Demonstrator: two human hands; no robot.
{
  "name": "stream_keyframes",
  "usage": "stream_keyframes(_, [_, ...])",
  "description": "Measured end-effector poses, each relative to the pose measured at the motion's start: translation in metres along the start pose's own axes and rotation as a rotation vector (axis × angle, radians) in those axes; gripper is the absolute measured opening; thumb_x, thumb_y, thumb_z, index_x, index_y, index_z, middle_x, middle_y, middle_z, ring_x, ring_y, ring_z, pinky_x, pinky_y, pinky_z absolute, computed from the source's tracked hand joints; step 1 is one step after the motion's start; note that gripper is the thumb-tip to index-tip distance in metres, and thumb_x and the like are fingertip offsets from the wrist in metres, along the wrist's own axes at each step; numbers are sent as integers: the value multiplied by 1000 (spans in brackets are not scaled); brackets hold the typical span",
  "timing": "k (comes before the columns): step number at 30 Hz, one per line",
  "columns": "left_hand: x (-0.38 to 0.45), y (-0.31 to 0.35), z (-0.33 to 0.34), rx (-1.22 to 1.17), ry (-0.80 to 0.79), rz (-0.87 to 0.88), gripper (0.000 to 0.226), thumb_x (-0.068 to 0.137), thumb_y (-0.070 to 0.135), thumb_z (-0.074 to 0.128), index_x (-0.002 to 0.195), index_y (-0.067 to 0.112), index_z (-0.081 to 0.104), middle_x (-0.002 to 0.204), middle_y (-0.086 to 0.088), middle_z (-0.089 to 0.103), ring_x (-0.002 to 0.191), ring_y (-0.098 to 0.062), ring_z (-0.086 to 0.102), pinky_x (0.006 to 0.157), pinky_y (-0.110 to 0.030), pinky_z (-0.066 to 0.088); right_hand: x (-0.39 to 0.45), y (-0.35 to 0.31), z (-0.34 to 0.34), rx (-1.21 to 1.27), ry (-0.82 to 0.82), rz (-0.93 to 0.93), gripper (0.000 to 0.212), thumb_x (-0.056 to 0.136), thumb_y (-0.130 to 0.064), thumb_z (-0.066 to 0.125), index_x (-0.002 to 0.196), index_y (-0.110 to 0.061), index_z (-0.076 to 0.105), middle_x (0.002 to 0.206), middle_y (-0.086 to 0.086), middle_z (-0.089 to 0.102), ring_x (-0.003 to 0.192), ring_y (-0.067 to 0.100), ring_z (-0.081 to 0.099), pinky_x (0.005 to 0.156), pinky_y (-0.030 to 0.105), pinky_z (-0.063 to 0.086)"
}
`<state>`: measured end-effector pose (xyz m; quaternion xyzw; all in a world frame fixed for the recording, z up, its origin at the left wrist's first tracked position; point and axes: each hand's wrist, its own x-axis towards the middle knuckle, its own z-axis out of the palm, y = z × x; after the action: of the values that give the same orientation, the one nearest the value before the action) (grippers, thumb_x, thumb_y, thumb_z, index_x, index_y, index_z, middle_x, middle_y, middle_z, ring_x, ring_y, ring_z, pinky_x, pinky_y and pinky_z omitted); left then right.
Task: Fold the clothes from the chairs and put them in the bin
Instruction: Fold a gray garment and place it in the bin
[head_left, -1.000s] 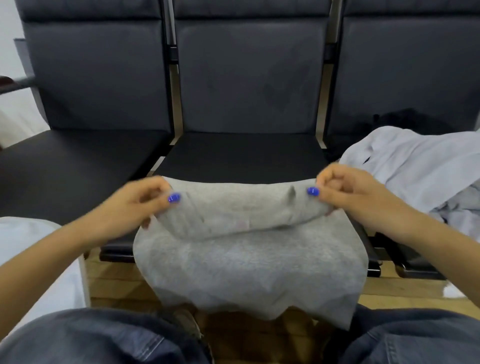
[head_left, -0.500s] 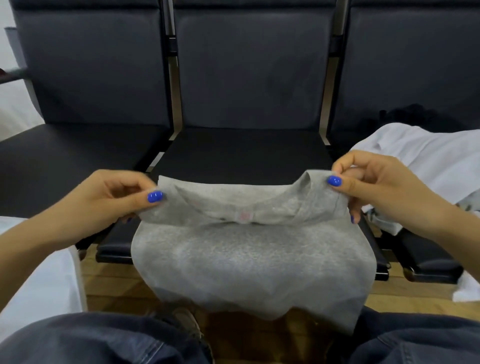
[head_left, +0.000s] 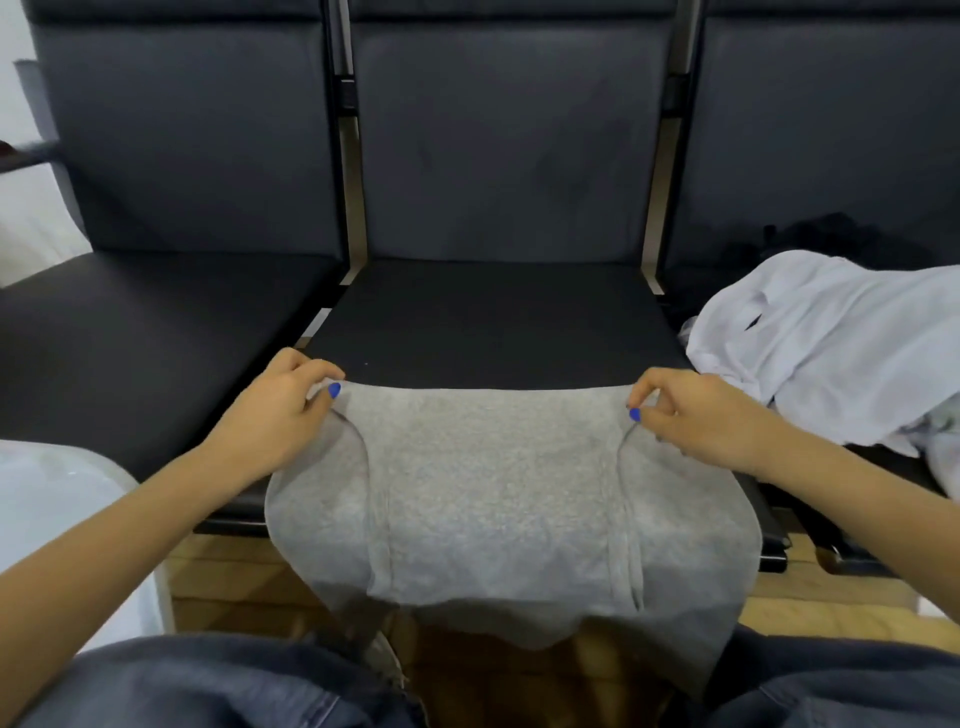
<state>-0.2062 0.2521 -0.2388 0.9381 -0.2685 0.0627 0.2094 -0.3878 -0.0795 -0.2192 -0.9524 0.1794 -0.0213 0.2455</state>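
A grey garment (head_left: 498, 499) lies folded over the front edge of the middle black chair seat (head_left: 493, 322), its lower part hanging toward the floor. My left hand (head_left: 280, 410) pinches its upper left corner between thumb and fingers. At the upper right corner, my right hand (head_left: 696, 415) pinches the cloth the same way. Both hands sit low on the seat's front. A heap of white clothes (head_left: 831, 348) lies on the right chair. The white bin (head_left: 67, 519) shows at the lower left.
Three black chairs stand in a row; the left seat (head_left: 145, 332) holds nothing. A dark garment (head_left: 841, 239) lies behind the white heap. My knees in dark jeans (head_left: 208, 686) fill the bottom edge above a wooden floor (head_left: 841, 597).
Both hands carried the raised edge of the grey garment forward and down onto the seat, laying it flat. The fold that stood up between the hands is gone.
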Motion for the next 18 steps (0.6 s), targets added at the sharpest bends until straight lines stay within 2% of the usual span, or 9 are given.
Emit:
stream_keyframes(2, [22, -11, 5, 175, -80, -10, 34, 99, 21, 47, 131, 18, 56, 132, -7, 47, 115, -30, 48, 94, -41, 43, 24, 14, -3, -185, 84, -9, 11, 97, -23, 50, 105, -22, 58, 92, -1, 58, 77, 14, 56, 65, 25, 43])
stream_keyframes(4, [37, -18, 10, 306, -290, -80, 40, 98, 37, 39, 134, 26, 52, 138, -5, 46, 125, -32, 43, 101, -47, 40, 43, 28, -4, -371, -42, 35, 31, 96, -29, 52, 126, -23, 53, 108, 2, 46, 99, 20, 53, 86, 32, 44])
stream_keyframes(6, [48, -23, 16, 336, -378, -118, 43, 96, 43, 40, 135, 27, 50, 136, -6, 48, 128, -30, 43, 105, -43, 36, 54, 38, -6, -388, -164, 85, 45, 93, -34, 58, 135, -22, 47, 109, 4, 38, 107, 22, 49, 96, 32, 41])
stream_keyframes(8, [55, -21, 17, 294, -370, -121, 40, 95, 36, 53, 133, 22, 52, 134, -6, 51, 127, -24, 45, 106, -31, 33, 61, 43, -11, -321, -204, 98, 53, 89, -32, 64, 137, -20, 45, 116, 8, 42, 110, 24, 49, 95, 30, 41])
stream_keyframes(10, [62, -18, 12, 171, -383, -196, 26, 90, 29, 64, 114, 21, 61, 125, -2, 55, 120, -22, 49, 100, -28, 37, 69, 45, -17, -269, -263, 110, 53, 86, -28, 70, 133, -17, 48, 120, 9, 46, 105, 23, 50, 89, 32, 48])
stream_keyframes(11, [65, -18, 9, 77, -397, -265, 16, 86, 26, 69, 100, 21, 61, 117, -3, 58, 112, -22, 53, 93, -28, 41, 72, 45, -21, -220, -304, 139, 53, 84, -26, 72, 131, -18, 49, 118, 6, 46, 102, 23, 51, 84, 33, 52])
stream_keyframes(13, [70, -15, 4, -67, -455, -377, 17, 83, 21, 73, 83, 17, 56, 97, -6, 59, 90, -21, 54, 72, -29, 44, 75, 42, -29, -96, -374, 234, 48, 82, -26, 73, 125, -22, 51, 109, -1, 46, 100, 20, 51, 72, 30, 52])
stream_keyframes(16, [73, -12, -1, -180, -539, -522, 28, 83, 17, 73, 79, 11, 46, 71, -5, 46, 61, -16, 41, 51, -23, 30, 78, 35, -35, 19, -408, 312, 23, 90, -43, 61, 97, -22, 56, 95, -1, 51, 85, 15, 50, 64, 25, 46])
stream_keyframes(18, [75, -11, -3, -235, -571, -594, 29, 83, 15, 74, 81, 11, 45, 64, -5, 41, 51, -13, 35, 44, -19, 26, 81, 33, -33, 9, -395, 306, 29, 94, -46, 54, 87, -18, 52, 86, 2, 49, 73, 15, 46, 57, 25, 44])
